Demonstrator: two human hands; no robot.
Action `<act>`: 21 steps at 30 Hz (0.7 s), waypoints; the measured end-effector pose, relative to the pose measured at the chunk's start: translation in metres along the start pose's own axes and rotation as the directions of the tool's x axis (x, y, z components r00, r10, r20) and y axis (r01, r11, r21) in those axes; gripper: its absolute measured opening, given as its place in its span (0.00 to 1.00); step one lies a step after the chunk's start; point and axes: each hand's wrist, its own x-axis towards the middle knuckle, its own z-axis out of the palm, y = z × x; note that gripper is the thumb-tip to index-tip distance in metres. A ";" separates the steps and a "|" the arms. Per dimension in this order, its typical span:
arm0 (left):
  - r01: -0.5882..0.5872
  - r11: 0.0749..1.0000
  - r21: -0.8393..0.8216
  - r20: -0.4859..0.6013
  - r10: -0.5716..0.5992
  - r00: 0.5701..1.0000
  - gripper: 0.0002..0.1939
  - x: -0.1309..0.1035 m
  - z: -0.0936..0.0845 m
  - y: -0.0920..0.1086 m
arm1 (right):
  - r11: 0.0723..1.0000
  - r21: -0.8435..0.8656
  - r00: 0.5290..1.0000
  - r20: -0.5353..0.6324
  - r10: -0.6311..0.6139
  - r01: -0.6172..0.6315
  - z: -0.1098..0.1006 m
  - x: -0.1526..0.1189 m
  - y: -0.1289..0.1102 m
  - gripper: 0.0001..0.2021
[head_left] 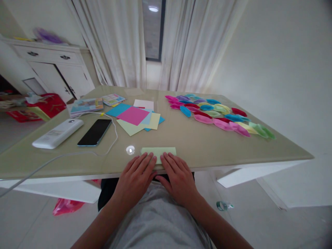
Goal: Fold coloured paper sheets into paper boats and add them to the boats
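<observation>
A pale green sheet of paper (158,151), folded into a narrow strip, lies flat at the near edge of the table. The fingers of my left hand (137,176) rest on its left part, stretched out flat. My right hand (178,174) presses on the right part the same way, with its thumb hanging below the table edge. Both hands lie on top of the strip, and neither grips it. The fingers cover the strip's lower portion.
Loose coloured paper squares (133,115) lie ahead, left of centre. Several folded paper pieces (207,108) fill the right back. A phone (94,132), a white device (58,134), a cable (116,133) and booklets (86,106) are at left. A bottle (224,206) lies on the floor.
</observation>
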 end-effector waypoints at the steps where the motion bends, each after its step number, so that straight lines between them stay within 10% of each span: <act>1: 0.004 1.000 0.003 0.006 -0.004 1.000 0.21 0.000 0.000 0.000 | 1.000 -0.001 1.000 -0.003 0.006 -0.006 0.001 0.000 0.000 0.31; 21: -0.078 0.997 -0.001 0.022 0.078 0.997 0.21 -0.003 0.002 -0.008 | 0.996 -0.090 0.998 0.057 0.022 -0.017 0.008 -0.001 -0.015 0.35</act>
